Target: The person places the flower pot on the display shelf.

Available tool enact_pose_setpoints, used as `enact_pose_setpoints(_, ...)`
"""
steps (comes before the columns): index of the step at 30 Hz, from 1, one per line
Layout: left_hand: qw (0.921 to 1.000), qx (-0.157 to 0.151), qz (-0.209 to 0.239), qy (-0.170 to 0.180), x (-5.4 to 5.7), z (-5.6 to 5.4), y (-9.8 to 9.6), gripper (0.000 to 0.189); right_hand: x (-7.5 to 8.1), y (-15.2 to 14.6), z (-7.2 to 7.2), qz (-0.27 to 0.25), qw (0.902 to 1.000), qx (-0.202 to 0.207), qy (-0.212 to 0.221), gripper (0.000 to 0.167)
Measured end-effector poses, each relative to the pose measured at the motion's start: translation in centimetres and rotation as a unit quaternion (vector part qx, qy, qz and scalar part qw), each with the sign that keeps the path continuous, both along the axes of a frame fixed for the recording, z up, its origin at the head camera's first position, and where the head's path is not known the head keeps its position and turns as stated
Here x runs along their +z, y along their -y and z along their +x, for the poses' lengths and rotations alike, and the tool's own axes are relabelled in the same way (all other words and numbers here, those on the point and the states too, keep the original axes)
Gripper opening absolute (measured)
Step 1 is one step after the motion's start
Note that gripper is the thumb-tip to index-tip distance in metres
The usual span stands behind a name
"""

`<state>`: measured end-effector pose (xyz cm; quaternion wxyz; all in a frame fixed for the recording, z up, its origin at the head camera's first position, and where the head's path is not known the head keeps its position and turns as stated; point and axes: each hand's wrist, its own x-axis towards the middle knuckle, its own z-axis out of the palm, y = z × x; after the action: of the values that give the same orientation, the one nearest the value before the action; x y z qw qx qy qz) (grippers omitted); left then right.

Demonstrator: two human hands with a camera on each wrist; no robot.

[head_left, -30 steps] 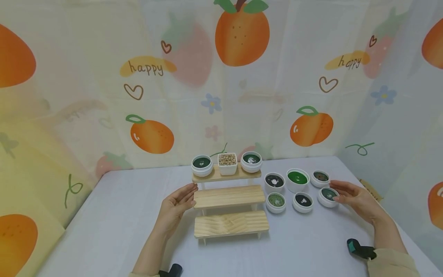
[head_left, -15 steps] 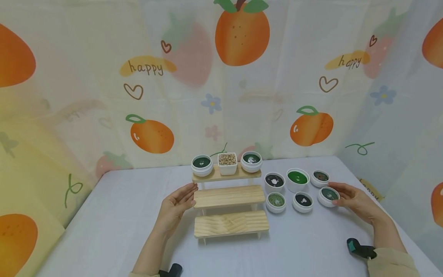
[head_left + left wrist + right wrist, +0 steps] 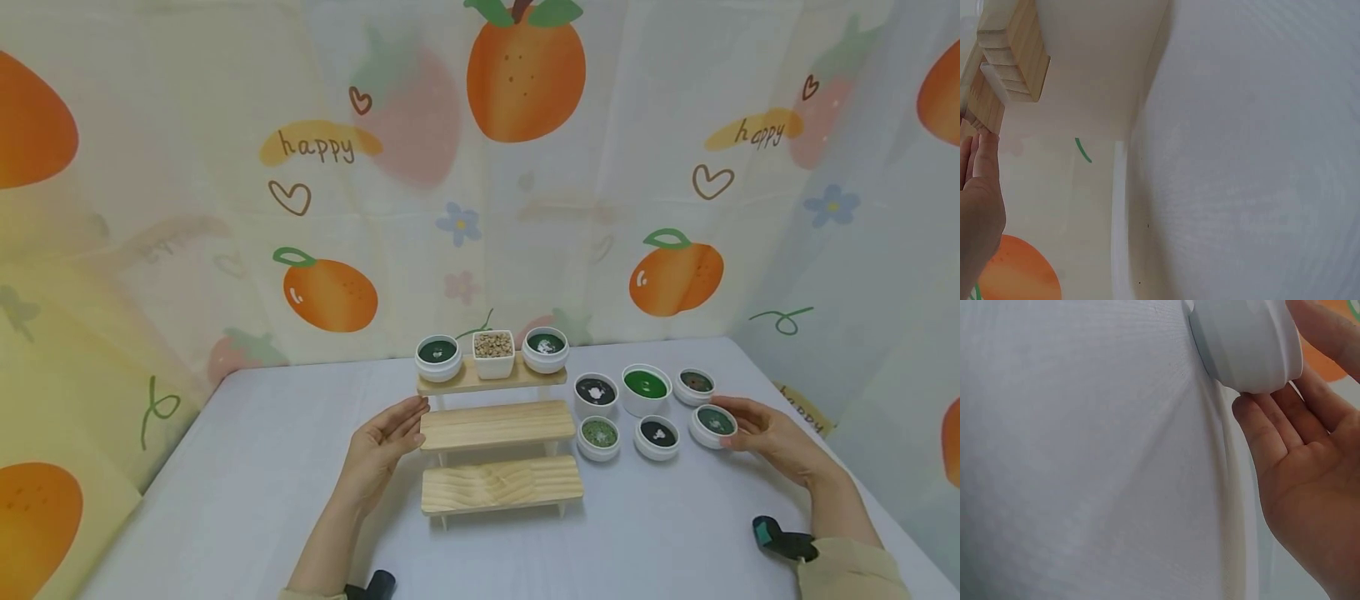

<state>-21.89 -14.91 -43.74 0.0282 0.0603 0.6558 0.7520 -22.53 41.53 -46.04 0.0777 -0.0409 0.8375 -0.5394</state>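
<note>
A three-tier wooden display stand (image 3: 498, 427) stands in the middle of the table. My left hand (image 3: 384, 450), fingers nearly straight, touches the left end of its middle tier; in the left wrist view the fingertips (image 3: 986, 140) meet the wood's edge. On the top tier sit a round white bowl (image 3: 438, 358) with dark green contents, a square white bowl (image 3: 492, 355) of beige grains and another round bowl (image 3: 545, 349). At the right, my right hand (image 3: 772, 437) holds a small round white bowl (image 3: 712, 427) with dark green contents, thumb in front and fingers behind.
Left of the held bowl are a black-topped bowl (image 3: 656, 438) and a speckled green one (image 3: 597, 438). Behind them stand a dark bowl (image 3: 596, 395), a bright green bowl (image 3: 646, 389) and a brownish one (image 3: 693, 387). A printed fruit curtain (image 3: 517, 208) hangs behind the white table (image 3: 247, 467).
The right thumb and fingers have closed in slightly around the small bowl, the thumb moving from its rim to its side. The left hand and stand have not visibly moved.
</note>
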Motion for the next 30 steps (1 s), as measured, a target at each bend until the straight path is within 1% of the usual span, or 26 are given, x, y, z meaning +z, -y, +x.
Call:
enact_pose_setpoints(7,1.0,-0.003,0.006,0.003,-0.08,-0.06,0.08,0.06,0.0,-0.07,-0.06,0.0,1.0,0.008,0.002,0.065)
enact_pose_setpoints(15,1.0,-0.004,0.002,-0.009,-0.05,-0.05,0.16,0.061,-0.07,0.01,-0.29,0.017,0.9998,0.0,0.008,0.068)
enact_pose_setpoints(22,0.9999,-0.007,0.007,-0.008,0.1,0.06,0.11,0.061,-0.29,0.01,-0.42,0.038,0.9992,-0.007,0.009,0.067)
enact_pose_setpoints(30,0.9999,-0.007,0.005,-0.009,0.13,0.07,0.09,0.061,-0.1,0.07,-0.25,0.033,0.9994,-0.01,0.009,0.066)
